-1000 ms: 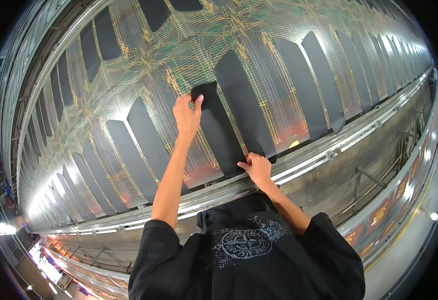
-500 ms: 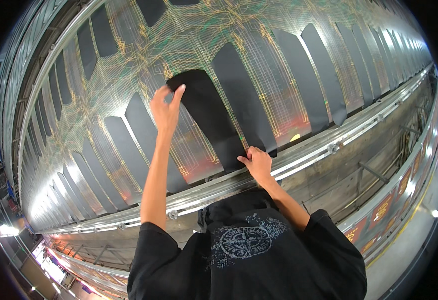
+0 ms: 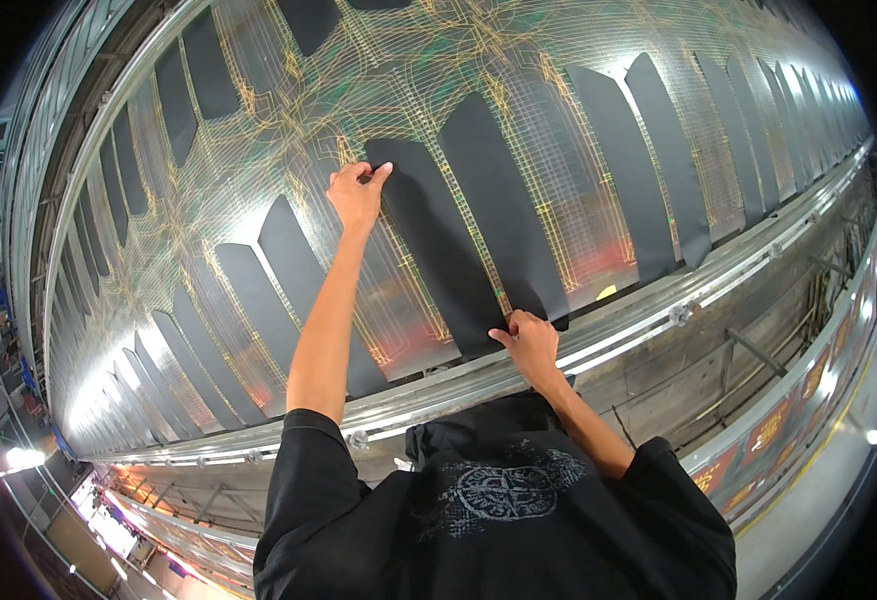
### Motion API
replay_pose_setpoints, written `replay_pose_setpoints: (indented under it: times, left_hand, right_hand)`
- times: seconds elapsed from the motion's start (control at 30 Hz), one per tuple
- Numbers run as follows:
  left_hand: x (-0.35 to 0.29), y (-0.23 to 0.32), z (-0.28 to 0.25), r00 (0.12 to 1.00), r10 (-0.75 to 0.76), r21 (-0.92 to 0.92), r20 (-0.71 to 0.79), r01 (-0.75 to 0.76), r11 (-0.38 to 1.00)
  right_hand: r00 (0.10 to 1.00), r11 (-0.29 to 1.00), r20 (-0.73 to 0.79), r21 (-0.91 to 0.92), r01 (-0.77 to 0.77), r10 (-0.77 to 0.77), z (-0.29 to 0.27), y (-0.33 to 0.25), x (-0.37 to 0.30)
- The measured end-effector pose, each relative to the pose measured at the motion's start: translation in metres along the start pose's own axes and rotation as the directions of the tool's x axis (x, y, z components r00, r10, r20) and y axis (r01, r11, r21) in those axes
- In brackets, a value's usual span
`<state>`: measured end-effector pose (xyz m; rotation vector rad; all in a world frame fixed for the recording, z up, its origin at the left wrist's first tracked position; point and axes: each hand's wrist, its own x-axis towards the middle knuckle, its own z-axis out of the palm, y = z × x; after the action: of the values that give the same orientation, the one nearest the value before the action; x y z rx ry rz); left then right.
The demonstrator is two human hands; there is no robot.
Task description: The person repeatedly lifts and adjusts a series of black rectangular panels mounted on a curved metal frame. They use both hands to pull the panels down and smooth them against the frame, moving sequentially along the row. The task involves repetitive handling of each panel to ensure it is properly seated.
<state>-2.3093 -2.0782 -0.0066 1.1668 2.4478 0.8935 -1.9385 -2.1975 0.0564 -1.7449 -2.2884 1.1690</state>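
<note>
A long dark fabric panel lies on a shiny table marked with yellow, white and green lines. My left hand pinches its far left corner, thumb and fingers together. At the panel's near end, my right hand has its fingers closed at the right corner; the fabric edge there is partly hidden by the hand. The panel looks nearly flat, with shadow across it. Just to its right lies a matching dark panel with a pointed far end, its near end reaching close to my right hand.
More dark panels lie in rows along the table on both sides, with another row farther back. A metal rail with clamps runs along the table's near edge. A small yellow piece sits by that edge.
The panel's far end has come down and now lies flatter on the table, lined up with the markings. Both hands keep to the same corners. The whole view has shifted slightly.
</note>
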Motion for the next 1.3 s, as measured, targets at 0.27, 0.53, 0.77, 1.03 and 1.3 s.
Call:
replay_pose_setpoints:
  times: [0.27, 0.53, 0.77, 1.03, 1.3]
  left_hand:
    - [-0.003, 0.003, 0.001, 0.999, 0.017, -0.002, -0.036, -0.018, 1.000]
    - [-0.003, 0.006, -0.001, 0.999, 0.030, 0.049, -0.044, -0.028, 0.998]
    - [-0.006, 0.009, -0.001, 0.999, 0.005, -0.023, -0.040, -0.006, 1.000]
    - [-0.018, 0.031, 0.001, 0.964, 0.045, 0.132, -0.262, -0.010, 0.991]
    - [-0.021, 0.019, 0.014, 0.699, 0.608, 0.042, 0.377, -0.669, 0.742]
  right_hand:
    - [1.000, 0.999, -0.014, -0.022, 0.026, -0.027, 0.001, -0.001, 0.001]
    - [1.000, 0.999, -0.007, -0.026, 0.022, -0.022, 0.000, -0.001, 0.000]
    - [0.996, 0.997, -0.062, -0.011, 0.071, -0.071, 0.002, 0.001, 0.001]
    - [1.000, 1.000, -0.005, -0.026, 0.011, -0.011, -0.002, -0.003, 0.000]
    - [1.000, 1.000, 0.008, -0.020, 0.013, -0.012, 0.000, -0.002, 0.002]
